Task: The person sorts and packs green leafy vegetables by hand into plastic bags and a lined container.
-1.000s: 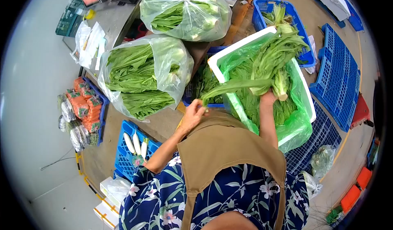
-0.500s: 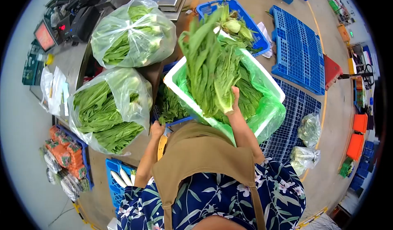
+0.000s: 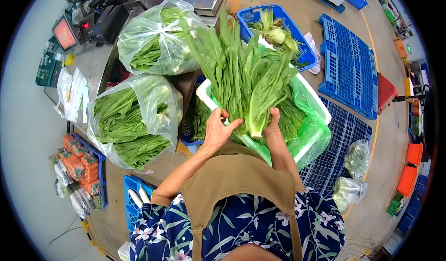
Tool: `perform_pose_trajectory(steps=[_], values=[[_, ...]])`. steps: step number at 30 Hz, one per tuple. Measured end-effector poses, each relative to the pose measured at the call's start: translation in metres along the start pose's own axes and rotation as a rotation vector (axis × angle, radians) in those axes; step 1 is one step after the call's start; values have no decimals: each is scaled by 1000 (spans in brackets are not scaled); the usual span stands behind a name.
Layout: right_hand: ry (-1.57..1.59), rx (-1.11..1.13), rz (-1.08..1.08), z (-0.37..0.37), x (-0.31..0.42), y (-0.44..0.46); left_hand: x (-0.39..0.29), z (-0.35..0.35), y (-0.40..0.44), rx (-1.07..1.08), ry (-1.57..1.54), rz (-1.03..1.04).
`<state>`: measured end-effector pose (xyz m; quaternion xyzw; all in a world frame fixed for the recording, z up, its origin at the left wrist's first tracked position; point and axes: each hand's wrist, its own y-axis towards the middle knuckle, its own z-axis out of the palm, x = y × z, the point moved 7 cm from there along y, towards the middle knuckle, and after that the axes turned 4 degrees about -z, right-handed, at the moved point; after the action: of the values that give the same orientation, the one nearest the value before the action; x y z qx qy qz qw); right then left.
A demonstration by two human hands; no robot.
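A head of long-leaf lettuce (image 3: 262,98) is upright above a white foam box (image 3: 320,107), its pale cut base toward me. My right hand (image 3: 273,121) is closed around the lettuce's lower right side. On the other side, my left hand (image 3: 219,130) has curled fingers and its thumb against the lower leaves; its fingertips are partly hidden. More long leaves fan up to the left of the pale stem. Green plastic film (image 3: 312,135) lines the box, with more lettuce leaves (image 3: 295,114) inside.
Two clear bags of leafy greens, an upper bag (image 3: 158,38) and a lower bag (image 3: 134,121), are at left. A blue crate (image 3: 304,52) of leaves and husk-like trimmings stands beyond the box. Blue pallets (image 3: 348,66) lie right, near bagged vegetables (image 3: 357,159). White radishes (image 3: 135,198) sit lower left.
My left hand has moved from the blue crate's edge up to the lettuce. The lettuce leaves now spread wider and more upright. My right hand still holds it, and the view has shifted slightly.
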<state>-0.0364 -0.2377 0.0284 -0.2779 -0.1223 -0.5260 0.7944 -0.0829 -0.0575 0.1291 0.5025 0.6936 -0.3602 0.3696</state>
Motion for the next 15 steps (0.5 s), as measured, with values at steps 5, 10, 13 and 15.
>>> perform_pose_trajectory(steps=[5,10,13,15], values=[[66,3,-129,-3,18,-2,-1,6,8,93,-103,-107],[-56,30,-190,7,32,-12,8,11,12,119,-292,-107],[-48,-81,-184,-5,24,-11,12,15,13,70,-301,-73],[53,-139,-167,-12,13,-11,19,17,16,40,-185,-72]])
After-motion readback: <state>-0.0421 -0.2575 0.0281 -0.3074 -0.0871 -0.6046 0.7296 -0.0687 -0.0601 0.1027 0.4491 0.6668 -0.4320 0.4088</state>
